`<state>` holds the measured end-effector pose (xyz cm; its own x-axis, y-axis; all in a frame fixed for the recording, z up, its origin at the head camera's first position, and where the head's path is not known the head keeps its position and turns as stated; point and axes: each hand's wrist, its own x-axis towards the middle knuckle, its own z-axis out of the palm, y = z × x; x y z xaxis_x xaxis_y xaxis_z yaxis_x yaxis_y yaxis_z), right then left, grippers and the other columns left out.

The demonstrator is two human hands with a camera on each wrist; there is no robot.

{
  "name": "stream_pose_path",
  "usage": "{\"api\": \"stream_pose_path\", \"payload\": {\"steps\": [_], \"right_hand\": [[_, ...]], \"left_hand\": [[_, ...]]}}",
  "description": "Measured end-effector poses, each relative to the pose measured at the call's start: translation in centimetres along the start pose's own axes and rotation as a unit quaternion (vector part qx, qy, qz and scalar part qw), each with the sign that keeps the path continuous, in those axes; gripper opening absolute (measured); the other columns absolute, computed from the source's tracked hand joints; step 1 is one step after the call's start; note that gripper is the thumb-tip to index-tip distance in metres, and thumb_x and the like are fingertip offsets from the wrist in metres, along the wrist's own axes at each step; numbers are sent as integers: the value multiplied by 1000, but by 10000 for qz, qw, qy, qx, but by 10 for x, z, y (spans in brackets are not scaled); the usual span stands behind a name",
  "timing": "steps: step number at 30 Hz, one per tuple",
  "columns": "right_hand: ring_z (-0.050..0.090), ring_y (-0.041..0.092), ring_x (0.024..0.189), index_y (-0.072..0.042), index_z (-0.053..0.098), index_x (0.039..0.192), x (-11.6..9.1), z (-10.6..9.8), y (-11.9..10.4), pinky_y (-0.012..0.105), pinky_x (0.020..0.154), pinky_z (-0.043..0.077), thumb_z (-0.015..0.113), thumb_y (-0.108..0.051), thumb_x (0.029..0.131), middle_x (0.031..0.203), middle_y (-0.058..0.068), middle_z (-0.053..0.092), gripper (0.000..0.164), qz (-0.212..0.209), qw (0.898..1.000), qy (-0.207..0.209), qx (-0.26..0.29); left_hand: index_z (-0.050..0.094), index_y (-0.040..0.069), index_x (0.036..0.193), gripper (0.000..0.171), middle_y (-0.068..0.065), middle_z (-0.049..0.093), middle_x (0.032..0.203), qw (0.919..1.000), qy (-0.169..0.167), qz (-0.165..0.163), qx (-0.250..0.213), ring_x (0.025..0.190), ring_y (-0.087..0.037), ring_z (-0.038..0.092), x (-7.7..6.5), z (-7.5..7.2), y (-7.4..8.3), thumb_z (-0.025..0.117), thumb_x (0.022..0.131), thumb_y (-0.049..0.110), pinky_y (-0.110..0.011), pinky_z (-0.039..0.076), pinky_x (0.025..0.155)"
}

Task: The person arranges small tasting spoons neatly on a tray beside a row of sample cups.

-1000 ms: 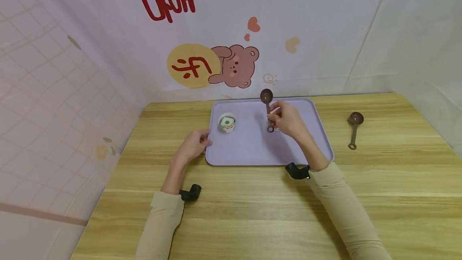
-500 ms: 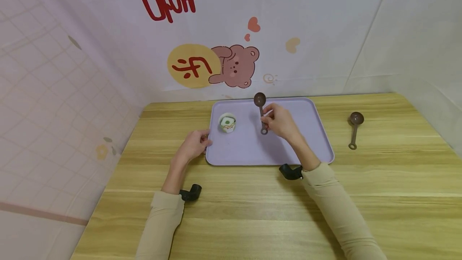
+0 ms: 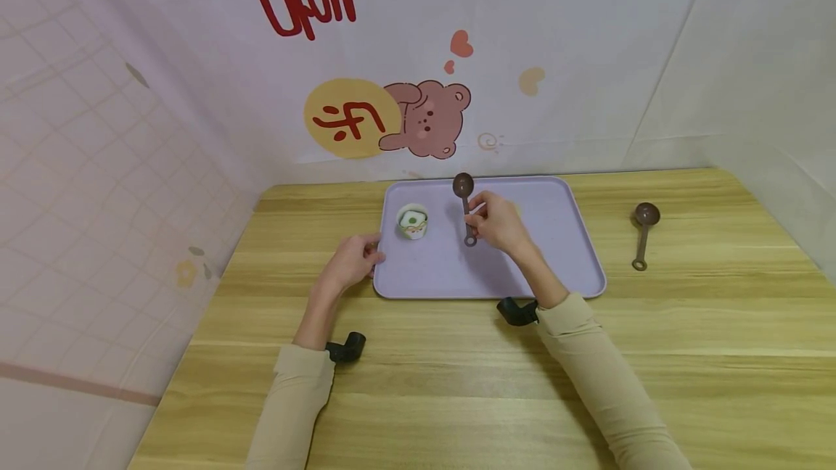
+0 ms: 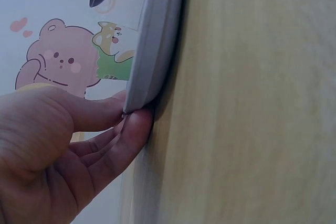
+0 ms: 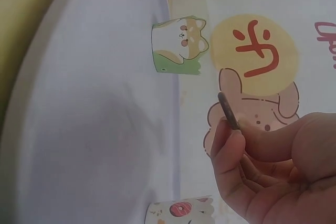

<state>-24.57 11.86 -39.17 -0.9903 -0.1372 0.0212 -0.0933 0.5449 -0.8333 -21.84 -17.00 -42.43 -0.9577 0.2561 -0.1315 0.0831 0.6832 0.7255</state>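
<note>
My right hand [image 3: 499,222] pinches the handle of a brown measuring spoon [image 3: 463,186], holding it above a lavender tray [image 3: 431,274]. Only the end of that handle [image 5: 229,111] shows in the right wrist view. At the tray's left edge, my left hand [image 3: 351,261] grips the rim between thumb and fingers, as the left wrist view confirms. A small paper cup with a cartoon dog [image 5: 178,45] stands on the tray's left part; its contents look white and green from above. Another patterned cup [image 5: 181,211] is mostly hidden behind my right hand in the head view.
A second brown measuring spoon [image 3: 645,217] lies on the wooden table [image 3: 431,397], right of the tray. Behind the table hangs a white backdrop [image 3: 575,114] with a printed bear. Black wrist mounts [image 3: 517,312] stick out beside both forearms.
My right hand has carried the measuring spoon leftward and slightly nearer over the tray, slowing in the last half second. The left hand stays on the tray's edge.
</note>
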Motion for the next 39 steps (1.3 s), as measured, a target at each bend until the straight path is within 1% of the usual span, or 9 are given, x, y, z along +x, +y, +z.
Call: {"api": "stream_pose_path", "payload": {"steps": [9,13,20,29,39], "right_hand": [[62,12,59,8,58,110,1,6,1,22,58,53,66,0,96,86,19,69,18,74,9998,-145,126],[62,13,60,8,58,109,2,9,2,22,57,53,66,-1,96,85,18,70,18,103,9998,-155,13],[63,14,63,5,58,109,4,14,5,23,57,51,66,-5,97,88,16,70,18,306,9992,-196,-163],[64,14,63,4,60,107,6,21,6,24,59,52,68,-6,96,88,17,72,16,356,9981,-146,-485],[64,14,60,6,60,105,9,28,8,25,58,52,68,-2,94,86,19,73,16,330,9981,-256,-462]], "left_hand": [[45,-7,147,51,-12,60,85,10000,-3,4,1,65,-19,59,0,0,-1,62,100,3,-24,44,55],[45,-6,148,51,-12,60,86,10000,-8,1,-1,66,-18,59,0,0,-2,62,100,3,-24,45,55],[45,-5,148,51,-13,60,86,10000,17,5,-31,65,-17,59,-1,0,-1,61,100,3,-23,45,55],[44,-6,148,52,-14,60,88,10000,3,27,-23,65,-17,58,-1,0,-1,61,100,3,-24,44,55],[44,-5,149,52,-12,59,86,10000,6,-29,3,64,-17,58,-2,0,0,61,101,4,-25,45,56]]}}
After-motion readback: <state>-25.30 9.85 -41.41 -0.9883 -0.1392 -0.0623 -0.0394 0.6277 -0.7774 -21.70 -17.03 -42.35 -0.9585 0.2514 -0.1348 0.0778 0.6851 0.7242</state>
